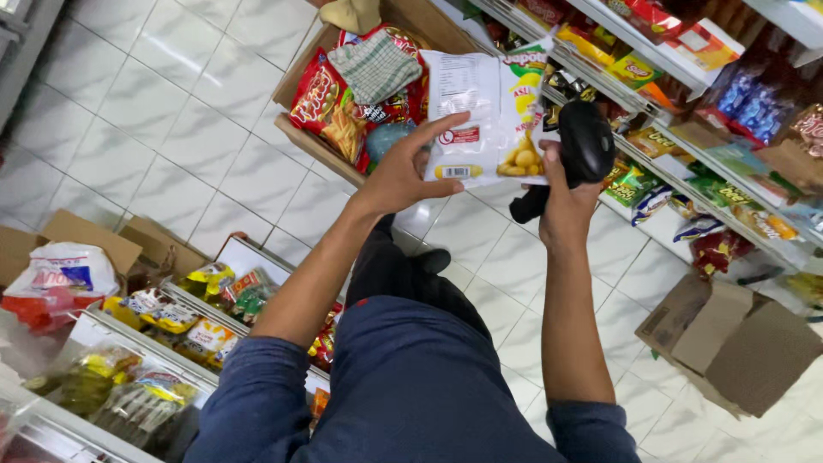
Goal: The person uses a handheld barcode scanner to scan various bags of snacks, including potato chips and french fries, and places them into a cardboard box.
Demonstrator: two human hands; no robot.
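My left hand holds up a white snack bag with a yellow picture and a barcode on its back, thumb across the lower edge. Right beside it, my right hand grips a black handheld barcode scanner, its head level with the bag's right edge. Both forearms reach out from blue sleeves over my dark trousers. Behind the bag lies an open cardboard box on the floor, filled with red snack bags and a checked cloth.
Store shelves full of colourful packets run along the right. A folded cardboard box lies on the white tiled floor at the right. At the lower left stand wire racks with snack packets and another cardboard box.
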